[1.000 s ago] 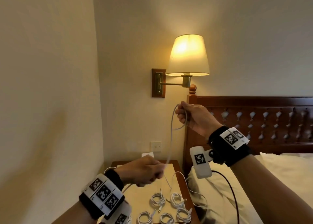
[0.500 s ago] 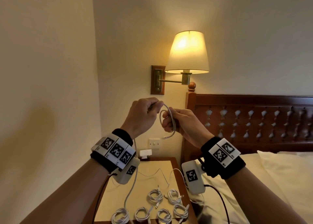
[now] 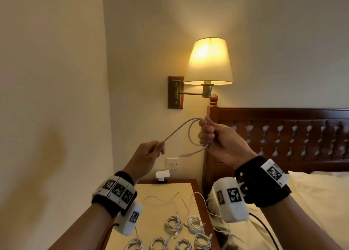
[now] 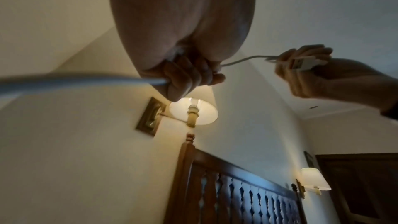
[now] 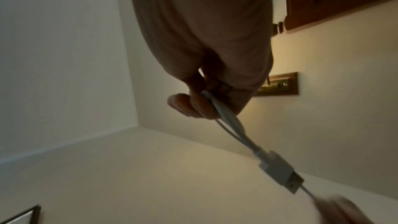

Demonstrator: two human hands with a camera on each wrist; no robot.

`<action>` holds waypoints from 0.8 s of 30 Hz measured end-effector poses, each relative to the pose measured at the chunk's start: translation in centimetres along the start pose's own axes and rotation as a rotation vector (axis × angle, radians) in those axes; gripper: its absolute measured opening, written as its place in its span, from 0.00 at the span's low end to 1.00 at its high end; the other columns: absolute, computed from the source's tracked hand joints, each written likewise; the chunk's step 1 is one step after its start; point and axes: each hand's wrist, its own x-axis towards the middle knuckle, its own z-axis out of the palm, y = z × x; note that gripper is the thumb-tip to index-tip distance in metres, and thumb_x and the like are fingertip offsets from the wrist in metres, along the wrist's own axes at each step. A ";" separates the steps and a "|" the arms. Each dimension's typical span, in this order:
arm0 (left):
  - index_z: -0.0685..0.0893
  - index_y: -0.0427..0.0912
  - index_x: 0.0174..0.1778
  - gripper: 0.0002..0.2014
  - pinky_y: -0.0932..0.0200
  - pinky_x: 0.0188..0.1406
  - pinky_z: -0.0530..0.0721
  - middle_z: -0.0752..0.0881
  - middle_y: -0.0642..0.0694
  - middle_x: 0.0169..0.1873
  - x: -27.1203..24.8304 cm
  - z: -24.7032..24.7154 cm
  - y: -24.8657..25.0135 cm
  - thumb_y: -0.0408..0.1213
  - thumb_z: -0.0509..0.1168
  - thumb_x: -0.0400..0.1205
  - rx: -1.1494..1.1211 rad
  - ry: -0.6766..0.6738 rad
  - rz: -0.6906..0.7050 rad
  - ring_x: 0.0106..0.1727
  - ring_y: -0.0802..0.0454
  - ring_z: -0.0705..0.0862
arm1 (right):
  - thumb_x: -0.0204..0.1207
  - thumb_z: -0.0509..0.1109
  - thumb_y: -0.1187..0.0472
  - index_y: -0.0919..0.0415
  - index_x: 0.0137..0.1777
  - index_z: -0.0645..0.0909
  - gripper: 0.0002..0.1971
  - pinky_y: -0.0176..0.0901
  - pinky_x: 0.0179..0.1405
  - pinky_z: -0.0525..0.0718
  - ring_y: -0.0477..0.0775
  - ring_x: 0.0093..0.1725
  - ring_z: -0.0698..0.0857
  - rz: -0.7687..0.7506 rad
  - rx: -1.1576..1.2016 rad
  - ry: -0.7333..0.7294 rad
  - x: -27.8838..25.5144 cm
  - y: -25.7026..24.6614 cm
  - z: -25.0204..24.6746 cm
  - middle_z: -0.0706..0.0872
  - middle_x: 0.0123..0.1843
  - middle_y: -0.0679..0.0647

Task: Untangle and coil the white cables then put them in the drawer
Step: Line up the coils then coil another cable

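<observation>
The right hand (image 3: 222, 142) is gripping a white cable (image 3: 190, 134) with its fingers curled around a loop of it, raised in front of the wooden headboard (image 3: 283, 132). In the right wrist view the loop's strands are passing between the thumb and the curled fingers (image 5: 193, 106), and the cable's USB plug (image 5: 282, 175) is sticking out below the hand. The left hand (image 3: 147, 155) is sitting lower and to the left, pinching the same cable between thumb and fingers; the stretch of cable between the two hands is rising in a nearly straight line to the loop. In the left wrist view the cable is leaving the closed left fist on both sides, one part blurred and running toward the camera. Both hands are being held in the air above a bedside table (image 3: 164, 212), well apart from its top. Seven coiled white cables (image 3: 173, 224) are lying near the front of the table top, two in a rear row and five nearer the front edge, each a separate small coil. One loose white cable (image 3: 166, 197) is trailing across the table behind the coils. A small white adapter (image 3: 162, 175) is standing at the back of the table, below a wall switch (image 3: 172, 163). A lit wall lamp (image 3: 208, 60) is hanging above the headboard post, and a bed (image 3: 311, 202) with light bedding is lying to the right of the table.
</observation>
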 end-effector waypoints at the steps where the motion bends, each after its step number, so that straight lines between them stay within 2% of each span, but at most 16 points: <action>1: 0.81 0.41 0.36 0.17 0.66 0.31 0.70 0.73 0.54 0.24 -0.8 0.0 -1.2 0.43 0.56 0.88 -0.004 -0.008 -0.058 0.26 0.62 0.70 | 0.84 0.57 0.56 0.60 0.45 0.78 0.12 0.32 0.26 0.75 0.43 0.25 0.73 -0.016 0.002 0.007 -0.1 -0.7 -0.4 0.74 0.27 0.47; 3: 0.80 0.39 0.34 0.18 0.61 0.31 0.68 0.72 0.55 0.23 -2.2 0.1 -2.5 0.42 0.56 0.88 0.039 -0.051 -0.118 0.25 0.62 0.69 | 0.83 0.59 0.55 0.60 0.45 0.79 0.11 0.32 0.28 0.77 0.43 0.27 0.74 -0.027 -0.092 0.045 -0.3 -1.6 -1.0 0.75 0.29 0.47; 5: 0.77 0.37 0.30 0.20 0.57 0.32 0.68 0.71 0.53 0.21 -3.1 0.4 -1.2 0.41 0.57 0.88 0.161 -0.200 -0.102 0.24 0.60 0.67 | 0.83 0.60 0.55 0.61 0.46 0.80 0.12 0.33 0.31 0.80 0.45 0.29 0.77 -0.039 -0.271 0.088 -0.2 -1.7 -1.2 0.79 0.31 0.51; 8: 0.78 0.40 0.28 0.23 0.61 0.30 0.69 0.73 0.52 0.21 -3.2 1.2 4.1 0.46 0.57 0.88 0.290 -0.490 -0.026 0.23 0.59 0.68 | 0.86 0.60 0.57 0.65 0.48 0.82 0.14 0.38 0.36 0.85 0.50 0.34 0.84 -0.090 -0.522 0.099 0.2 -0.5 -0.6 0.86 0.36 0.56; 10: 0.79 0.41 0.29 0.23 0.58 0.32 0.72 0.76 0.51 0.23 -2.8 1.4 7.5 0.48 0.56 0.88 0.323 -0.578 0.063 0.25 0.57 0.71 | 0.86 0.59 0.58 0.68 0.50 0.82 0.15 0.39 0.38 0.87 0.53 0.36 0.87 -0.119 -0.619 0.088 0.5 0.5 0.0 0.89 0.38 0.60; 11: 0.79 0.40 0.30 0.22 0.56 0.32 0.73 0.77 0.49 0.24 -2.6 1.3 8.9 0.48 0.56 0.88 0.313 -0.573 0.106 0.25 0.55 0.72 | 0.86 0.59 0.59 0.70 0.50 0.82 0.15 0.39 0.38 0.87 0.53 0.36 0.88 -0.132 -0.661 0.083 0.5 0.9 0.3 0.89 0.38 0.60; 13: 0.82 0.40 0.33 0.19 0.56 0.29 0.73 0.79 0.47 0.25 -1.9 0.9 10.4 0.45 0.58 0.87 0.257 -0.447 0.199 0.25 0.53 0.74 | 0.86 0.59 0.59 0.71 0.49 0.83 0.16 0.37 0.38 0.86 0.51 0.35 0.88 -0.158 -0.757 0.078 0.5 1.6 0.5 0.89 0.37 0.57; 15: 0.80 0.49 0.32 0.16 0.68 0.25 0.69 0.77 0.56 0.23 -1.1 0.4 10.9 0.43 0.60 0.87 0.251 -0.249 0.295 0.23 0.59 0.75 | 0.86 0.59 0.57 0.70 0.51 0.84 0.17 0.38 0.39 0.87 0.50 0.35 0.88 -0.188 -0.844 0.081 0.3 2.0 0.3 0.89 0.37 0.56; 17: 0.76 0.57 0.34 0.14 0.73 0.26 0.69 0.75 0.62 0.23 -0.2 0.1 10.6 0.45 0.59 0.86 0.300 -0.112 0.369 0.25 0.62 0.77 | 0.86 0.58 0.57 0.71 0.54 0.84 0.18 0.40 0.41 0.88 0.52 0.36 0.88 -0.193 -0.847 0.071 0.2 2.3 0.1 0.90 0.38 0.59; 21: 0.77 0.54 0.37 0.13 0.66 0.27 0.72 0.74 0.59 0.23 1.6 0.2 8.6 0.49 0.56 0.86 0.351 0.072 0.407 0.24 0.58 0.74 | 0.87 0.56 0.57 0.68 0.49 0.83 0.17 0.39 0.39 0.85 0.50 0.32 0.85 -0.169 -0.747 0.044 0.0 2.7 0.8 0.87 0.33 0.55; 24: 0.78 0.54 0.41 0.14 0.60 0.27 0.76 0.76 0.58 0.25 2.3 0.5 7.1 0.54 0.53 0.85 0.332 0.130 0.388 0.27 0.57 0.77 | 0.88 0.55 0.56 0.64 0.47 0.82 0.17 0.37 0.36 0.81 0.47 0.30 0.80 -0.108 -0.550 0.057 0.0 3.0 1.1 0.83 0.31 0.53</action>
